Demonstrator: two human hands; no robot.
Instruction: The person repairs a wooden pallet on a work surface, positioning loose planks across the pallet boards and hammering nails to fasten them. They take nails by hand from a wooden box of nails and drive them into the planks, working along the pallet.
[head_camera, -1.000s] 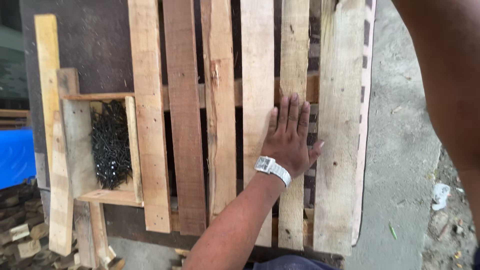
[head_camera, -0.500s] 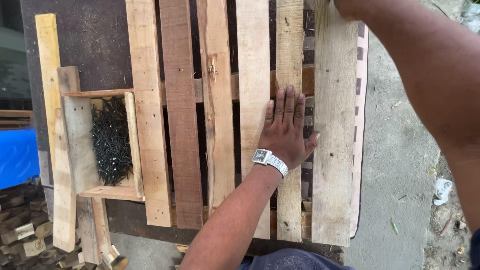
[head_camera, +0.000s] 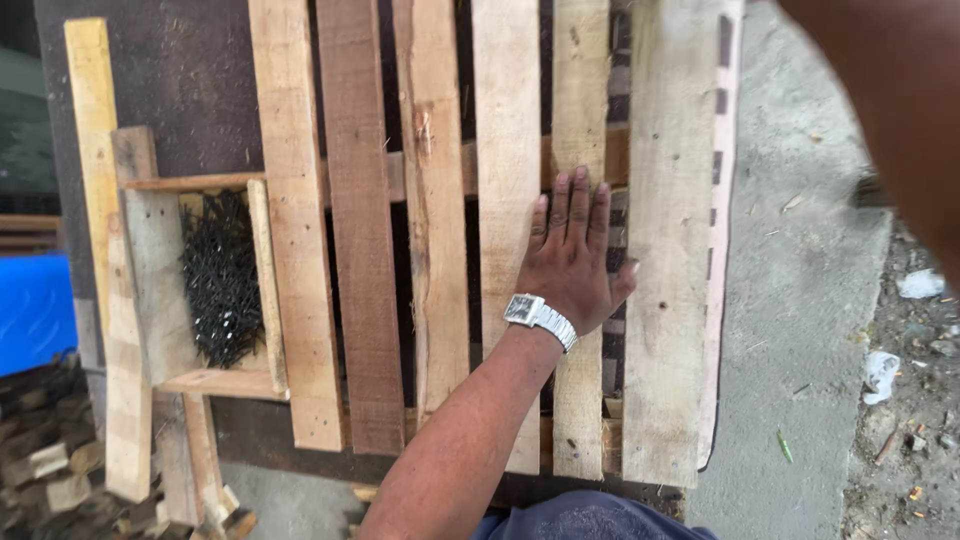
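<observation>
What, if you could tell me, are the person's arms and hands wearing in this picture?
The left hand is bare, with no glove or ring showing. A silver wristwatch with a square pale face and a metal link band sits on that wrist. The left forearm is bare, without a sleeve. The right arm shows only as a blurred, sleeveless shape at the top right; its hand is out of view.

Pallet slats (head_camera: 505, 150): raw wood, rough, matt, splintered near knot. Wristwatch (head_camera: 538, 318) on left hand (head_camera: 572, 255): shiny metal. Left of slats, rough wooden tray (head_camera: 150, 290) with dark metal nails (head_camera: 220, 280). Right of slats, concrete floor (head_camera: 800, 330), matt, gritty.
</observation>
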